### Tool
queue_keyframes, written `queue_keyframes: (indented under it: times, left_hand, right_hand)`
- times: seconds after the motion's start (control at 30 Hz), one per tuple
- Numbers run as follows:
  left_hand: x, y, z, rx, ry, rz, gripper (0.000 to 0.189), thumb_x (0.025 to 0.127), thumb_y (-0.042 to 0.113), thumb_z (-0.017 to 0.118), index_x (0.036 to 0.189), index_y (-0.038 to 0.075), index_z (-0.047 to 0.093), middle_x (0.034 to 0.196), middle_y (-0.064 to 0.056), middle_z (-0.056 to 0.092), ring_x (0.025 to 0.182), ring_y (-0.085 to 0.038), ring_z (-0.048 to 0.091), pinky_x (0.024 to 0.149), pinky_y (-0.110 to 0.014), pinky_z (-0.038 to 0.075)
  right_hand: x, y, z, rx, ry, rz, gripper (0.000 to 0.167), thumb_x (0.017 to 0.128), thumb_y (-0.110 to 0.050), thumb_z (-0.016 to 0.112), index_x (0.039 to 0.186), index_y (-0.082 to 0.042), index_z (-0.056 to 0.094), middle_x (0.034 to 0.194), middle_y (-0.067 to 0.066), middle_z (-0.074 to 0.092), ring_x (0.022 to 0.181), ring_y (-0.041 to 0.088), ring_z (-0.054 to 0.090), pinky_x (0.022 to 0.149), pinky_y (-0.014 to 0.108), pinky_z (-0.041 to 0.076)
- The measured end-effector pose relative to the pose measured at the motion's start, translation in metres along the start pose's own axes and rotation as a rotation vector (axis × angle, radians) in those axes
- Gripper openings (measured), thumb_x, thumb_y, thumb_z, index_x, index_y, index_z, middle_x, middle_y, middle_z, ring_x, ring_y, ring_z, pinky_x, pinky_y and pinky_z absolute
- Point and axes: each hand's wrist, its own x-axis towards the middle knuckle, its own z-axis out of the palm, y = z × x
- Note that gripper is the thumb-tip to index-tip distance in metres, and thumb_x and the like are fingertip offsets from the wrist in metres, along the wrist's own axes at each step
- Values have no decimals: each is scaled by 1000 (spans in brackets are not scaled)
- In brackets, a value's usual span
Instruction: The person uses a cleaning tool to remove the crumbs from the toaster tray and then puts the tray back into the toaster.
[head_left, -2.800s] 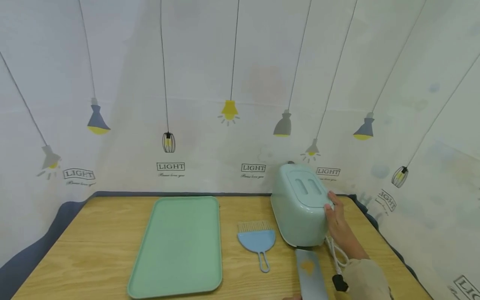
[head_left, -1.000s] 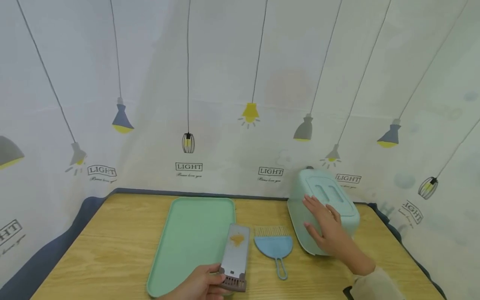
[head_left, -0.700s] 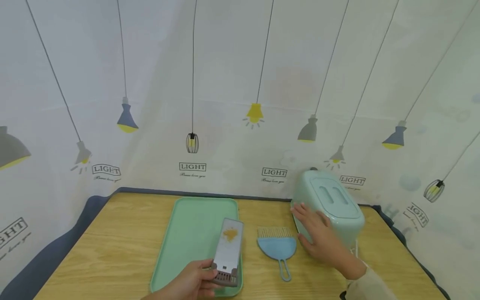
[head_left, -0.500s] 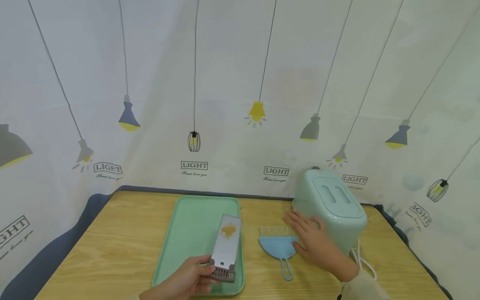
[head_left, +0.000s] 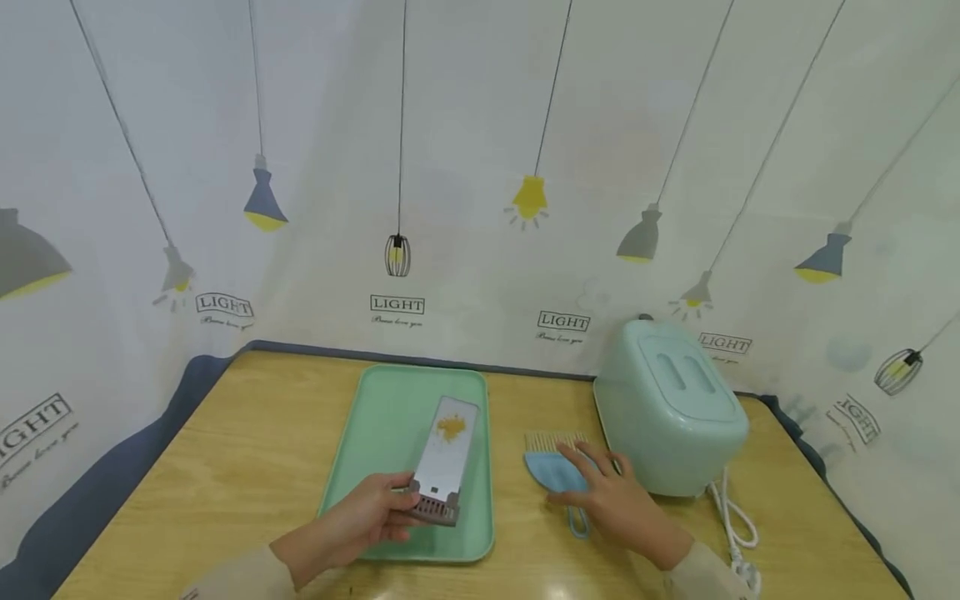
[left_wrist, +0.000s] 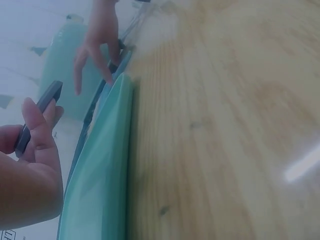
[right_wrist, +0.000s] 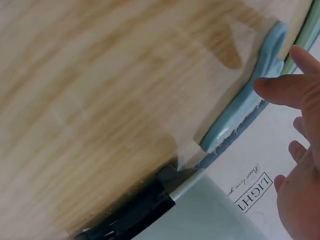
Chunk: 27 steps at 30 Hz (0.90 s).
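Observation:
My left hand (head_left: 366, 512) pinches the dark slotted end of a flat metal crumb tray (head_left: 448, 467) between thumb and fingers. An orange-brown patch of crumbs (head_left: 451, 427) lies near its far end. The crumb tray is held above the green serving tray (head_left: 397, 385). My right hand (head_left: 618, 504), fingers spread, hovers over the blue hand brush (head_left: 549, 471) with pale bristles, hiding part of it. In the right wrist view the thumb overlaps the brush (right_wrist: 240, 102); whether it touches cannot be told. The left wrist view shows the crumb tray (left_wrist: 50, 92) edge-on.
A mint-green toaster (head_left: 667, 408) with two slots stands at the back right, close to my right hand. Its white cord (head_left: 726, 508) lies coiled beside it. All this is on a wooden table (head_left: 217, 450) with a printed curtain (head_left: 480, 167) behind.
My left hand has lifted the crumb tray from beside the toaster and carried it left over the green tray. My right hand has left the toaster and moved to the brush.

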Motion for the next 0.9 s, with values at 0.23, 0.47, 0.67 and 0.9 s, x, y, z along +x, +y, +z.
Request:
queue_keyframes:
  times: [0.23,0.47,0.67,0.9]
  left_hand:
    - [-2,2,-6,17,-10,8,63,100,13,48,145,-18,15,95,-1,73,80,-7,68,65,-19,55]
    - [0,0,-4,5,-23,8,64,99,13,50,144,-19,17,93,0,73,79,-5,68,64,-17,54]
    - [3,-3,0,15,-20,-17,62,99,13,50,144,-18,20,95,-1,73,80,-6,68,64,-18,54]
    - [2,-3,-4,9,-20,2,63,100,13,48,144,-19,17,95,-2,73,81,-7,68,64,-18,55]
  right_hand:
    - [2,2,6,-86,24,-39,47,70,-17,79,109,-42,71,142,12,50,126,33,48,83,54,46]
    - [5,4,11,-210,78,-129,45,61,-17,85,99,-37,73,135,6,55,122,27,53,83,50,51]
    - [7,2,16,-251,103,-181,38,64,-24,81,99,-35,70,130,5,58,119,24,57,86,46,52]
    - [8,-12,6,147,7,-3,31,92,-17,61,122,-14,55,130,17,59,114,28,62,90,46,53]
